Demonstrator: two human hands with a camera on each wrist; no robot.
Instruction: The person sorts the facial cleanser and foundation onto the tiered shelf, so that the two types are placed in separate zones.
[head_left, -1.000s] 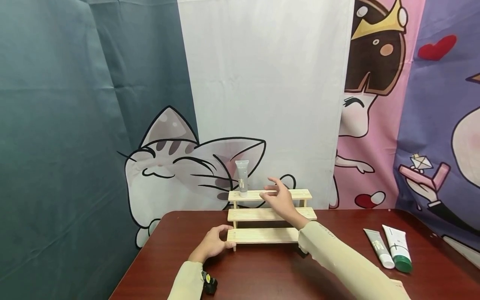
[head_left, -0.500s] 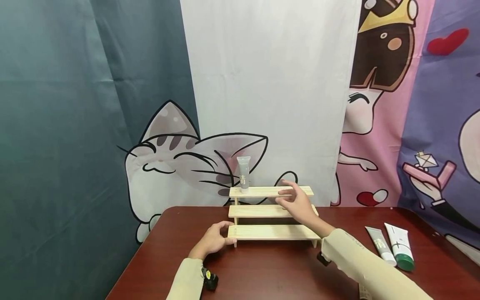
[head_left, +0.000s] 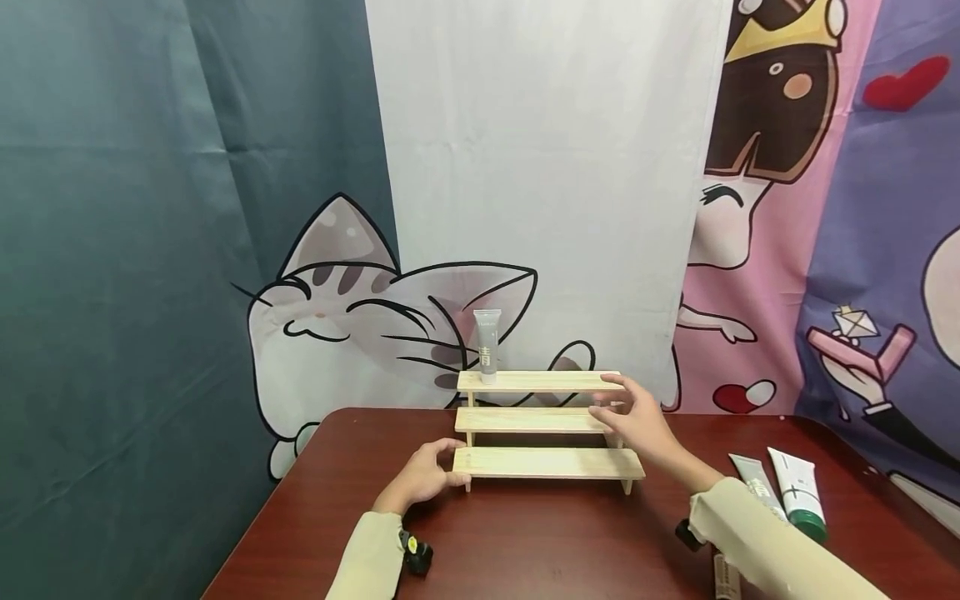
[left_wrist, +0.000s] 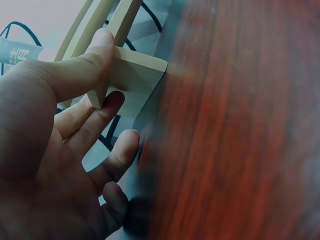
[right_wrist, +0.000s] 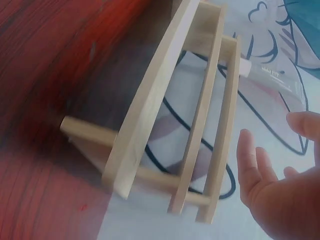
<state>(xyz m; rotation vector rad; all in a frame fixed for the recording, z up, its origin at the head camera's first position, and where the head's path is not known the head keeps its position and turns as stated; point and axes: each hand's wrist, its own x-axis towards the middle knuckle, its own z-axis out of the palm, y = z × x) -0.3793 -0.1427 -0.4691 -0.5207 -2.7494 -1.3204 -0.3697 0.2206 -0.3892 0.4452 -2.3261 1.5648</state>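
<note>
Pinching, with the left grip (head_left: 422, 477), one lower end of the wooden rack (head_left: 532, 420) on the tabletop (head_left: 525, 542); holding nothing in the parted right grip (head_left: 636, 421), near the opposite end. Likely light and stiff, best taken by both ends, gently, for fear of toppling the tube (head_left: 487, 348) standing above and beyond the left grip. Runs lengthwise from left grip toward right, stepping down toward the person.

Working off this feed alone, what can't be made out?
Head: cap end of the lying grey tube, behind the right sleeve.
Head: brownish object, cut off by the bottom edge.
Head: fine print on the white tube, too small.
Left wrist: flat end of the standing tube, beyond the left edge.
Right wrist: right hand, cut by the right edge.
</note>
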